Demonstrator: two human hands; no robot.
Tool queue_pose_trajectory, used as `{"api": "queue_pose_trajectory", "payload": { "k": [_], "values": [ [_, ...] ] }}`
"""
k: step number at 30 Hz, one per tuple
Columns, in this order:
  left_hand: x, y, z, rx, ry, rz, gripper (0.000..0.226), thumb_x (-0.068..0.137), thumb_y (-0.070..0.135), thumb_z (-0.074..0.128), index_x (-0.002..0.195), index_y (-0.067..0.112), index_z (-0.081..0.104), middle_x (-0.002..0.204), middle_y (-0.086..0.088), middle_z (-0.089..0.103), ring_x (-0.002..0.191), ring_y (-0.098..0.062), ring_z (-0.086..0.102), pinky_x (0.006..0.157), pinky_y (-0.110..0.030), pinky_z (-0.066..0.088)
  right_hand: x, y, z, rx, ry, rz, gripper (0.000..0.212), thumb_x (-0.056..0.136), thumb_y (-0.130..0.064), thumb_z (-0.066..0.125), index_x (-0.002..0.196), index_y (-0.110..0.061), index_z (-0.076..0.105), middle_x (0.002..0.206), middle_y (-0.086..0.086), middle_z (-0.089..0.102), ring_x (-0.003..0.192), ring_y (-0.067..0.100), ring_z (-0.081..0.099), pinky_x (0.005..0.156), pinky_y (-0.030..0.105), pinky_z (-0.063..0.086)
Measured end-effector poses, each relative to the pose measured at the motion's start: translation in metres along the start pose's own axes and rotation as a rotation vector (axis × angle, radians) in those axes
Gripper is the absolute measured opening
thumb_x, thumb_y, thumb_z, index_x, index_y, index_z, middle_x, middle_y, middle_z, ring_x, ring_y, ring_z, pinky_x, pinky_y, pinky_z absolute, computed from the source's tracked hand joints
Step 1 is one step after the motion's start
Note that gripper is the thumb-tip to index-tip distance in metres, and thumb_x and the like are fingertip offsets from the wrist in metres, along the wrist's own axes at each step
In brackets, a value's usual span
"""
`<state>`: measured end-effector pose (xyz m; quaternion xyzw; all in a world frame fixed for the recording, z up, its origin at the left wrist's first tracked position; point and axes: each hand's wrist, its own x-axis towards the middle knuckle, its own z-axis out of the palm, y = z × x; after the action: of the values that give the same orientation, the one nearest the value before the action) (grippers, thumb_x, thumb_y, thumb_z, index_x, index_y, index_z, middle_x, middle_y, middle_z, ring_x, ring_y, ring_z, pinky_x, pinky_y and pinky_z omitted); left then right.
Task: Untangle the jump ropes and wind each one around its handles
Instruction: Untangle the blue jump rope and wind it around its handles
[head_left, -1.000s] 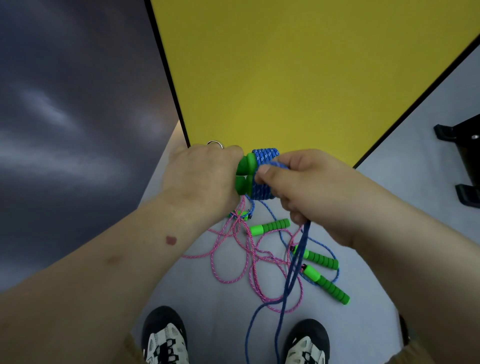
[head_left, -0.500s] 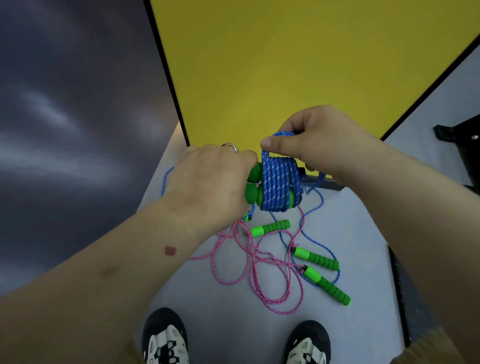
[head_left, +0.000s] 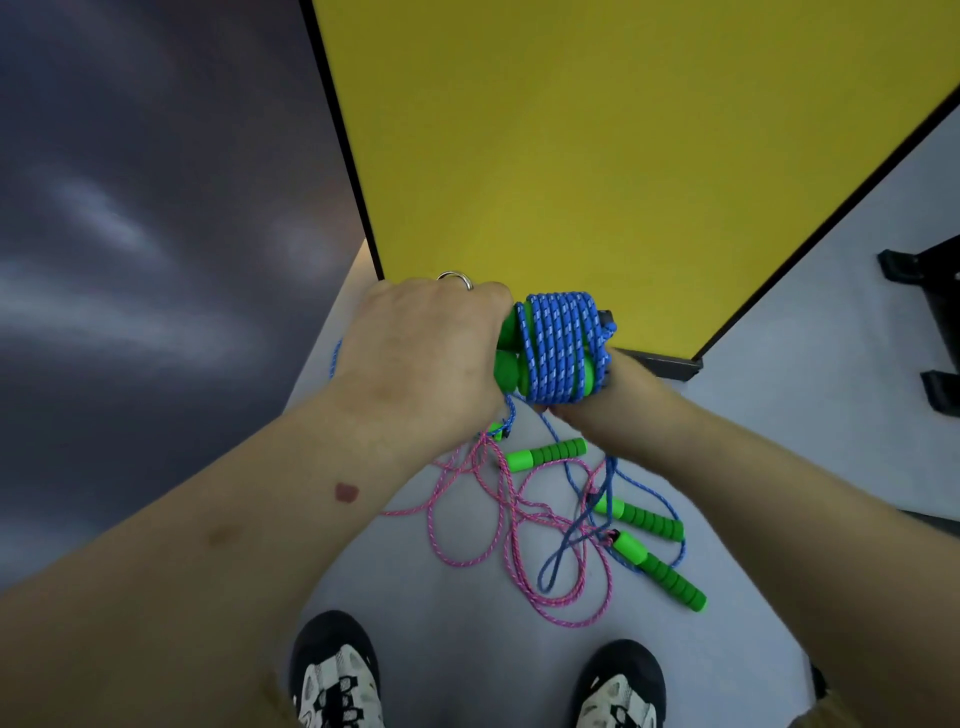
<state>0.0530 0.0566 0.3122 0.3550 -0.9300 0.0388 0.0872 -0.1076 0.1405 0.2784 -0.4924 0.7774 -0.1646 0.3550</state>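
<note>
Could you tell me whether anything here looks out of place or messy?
Yes: on the floor, a pink rope and a blue rope still lie crossed over each other among three loose green handles, unwound. The blue coil in the left hand looks neat.

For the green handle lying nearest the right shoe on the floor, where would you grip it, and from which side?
Grip the ribbed foam shaft of the green handle near its middle, coming straight down from above with fingers across its width. It lies flat and diagonal on the grey floor, its far end free. The pink rope and a blue loop crowd its upper end, so avoid that end.
</note>
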Motion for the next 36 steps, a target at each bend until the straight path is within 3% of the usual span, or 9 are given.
{"api": "queue_pose_trajectory", "payload": {
  "k": [4, 7, 12, 17, 23, 27, 30, 33, 36],
  "values": [
    [0.001, -0.003, 0.001, 0.013, 0.016, -0.039, 0.033, 0.067, 0.027, 0.067, 0.081, 0.027, 0.038, 0.068, 0.007, 0.031, 0.067, -0.027, 0.042, 0.061, -0.034, 0.024, -0.022, -0.008, 0.012, 0.055, -0.037, -0.021, 0.039, 0.103, -0.035, 0.041, 0.074, -0.019, 0.062, 0.064, 0.000, 0.054, 0.051, 0.012, 0.045, 0.048, 0.025, 0.037],
    [0.002, -0.006, 0.004, 0.023, -0.006, -0.074, 0.031, 0.070, 0.024, 0.065, 0.084, 0.027, 0.037, 0.068, 0.007, 0.028, 0.069, -0.026, 0.039, 0.062, -0.033, 0.025, -0.045, -0.018, 0.013, 0.051, -0.039, -0.071, 0.047, 0.104, -0.045, 0.038, 0.082, -0.014, 0.064, 0.057, -0.005, 0.048, 0.044, 0.006, 0.042, 0.044, 0.019, 0.033],
    [0.001, -0.001, 0.008, -0.002, -0.065, -0.065, 0.032, 0.073, 0.030, 0.067, 0.083, 0.028, 0.037, 0.074, 0.006, 0.034, 0.072, -0.026, 0.041, 0.066, -0.035, 0.026, -0.065, -0.041, -0.004, -0.117, -0.024, -0.175, 0.039, 0.100, -0.045, 0.046, 0.079, -0.013, 0.053, 0.060, -0.002, 0.045, 0.050, 0.010, 0.038, 0.051, 0.032, 0.037],
    [0.001, 0.003, 0.007, -0.002, -0.063, -0.023, 0.038, 0.076, 0.043, 0.070, 0.084, 0.028, 0.036, 0.080, 0.005, 0.040, 0.085, -0.029, 0.058, 0.068, -0.035, 0.026, -0.057, -0.060, -0.040, -0.207, -0.046, -0.206, 0.038, 0.097, -0.038, 0.056, 0.075, -0.007, 0.055, 0.052, -0.003, 0.037, 0.045, 0.010, 0.035, 0.043, 0.024, 0.029],
    [-0.001, 0.004, 0.011, -0.009, -0.009, 0.031, 0.023, 0.079, 0.039, 0.064, 0.087, 0.029, 0.044, 0.078, 0.006, 0.044, 0.079, -0.029, 0.059, 0.064, -0.035, 0.026, -0.037, -0.067, -0.073, -0.209, -0.033, -0.191, 0.029, 0.089, -0.047, 0.067, 0.081, -0.020, 0.072, 0.045, -0.007, 0.052, 0.036, 0.005, 0.041, 0.034, 0.015, 0.028],
    [-0.001, 0.004, 0.012, -0.002, -0.039, 0.077, 0.037, 0.071, 0.044, 0.072, 0.099, 0.028, 0.054, 0.083, 0.006, 0.055, 0.077, -0.026, 0.060, 0.062, -0.034, 0.032, -0.026, -0.067, -0.081, -0.151, 0.000, -0.178, 0.027, 0.089, -0.046, 0.070, 0.083, -0.020, 0.072, 0.038, -0.010, 0.049, 0.032, 0.004, 0.044, 0.030, 0.013, 0.028],
    [-0.001, 0.001, 0.007, -0.055, -0.117, 0.098, 0.045, 0.073, 0.034, 0.074, 0.106, 0.020, 0.047, 0.090, 0.003, 0.050, 0.084, -0.026, 0.056, 0.065, -0.036, 0.034, -0.021, -0.062, -0.081, -0.109, 0.012, -0.184, 0.025, 0.088, -0.045, 0.072, 0.084, -0.020, 0.073, 0.040, -0.011, 0.050, 0.033, 0.004, 0.045, 0.030, 0.013, 0.030],
    [0.001, -0.003, 0.006, -0.110, -0.126, 0.073, 0.034, 0.074, 0.011, 0.066, 0.100, 0.017, 0.044, 0.090, 0.000, 0.042, 0.089, -0.029, 0.052, 0.064, -0.038, 0.035, -0.021, -0.058, -0.083, -0.144, 0.003, -0.206, 0.020, 0.092, -0.042, 0.066, 0.086, -0.023, 0.072, 0.043, -0.015, 0.052, 0.036, 0.001, 0.048, 0.032, 0.012, 0.033],
    [0.000, -0.005, 0.004, -0.078, -0.106, 0.063, 0.036, 0.075, 0.015, 0.068, 0.105, 0.021, 0.050, 0.090, -0.002, 0.046, 0.091, -0.029, 0.050, 0.065, -0.037, 0.034, -0.020, -0.056, -0.084, -0.205, 0.002, -0.262, 0.017, 0.094, -0.039, 0.064, 0.089, -0.025, 0.072, 0.050, -0.017, 0.057, 0.044, -0.005, 0.051, 0.038, 0.010, 0.037]
  ]
}}
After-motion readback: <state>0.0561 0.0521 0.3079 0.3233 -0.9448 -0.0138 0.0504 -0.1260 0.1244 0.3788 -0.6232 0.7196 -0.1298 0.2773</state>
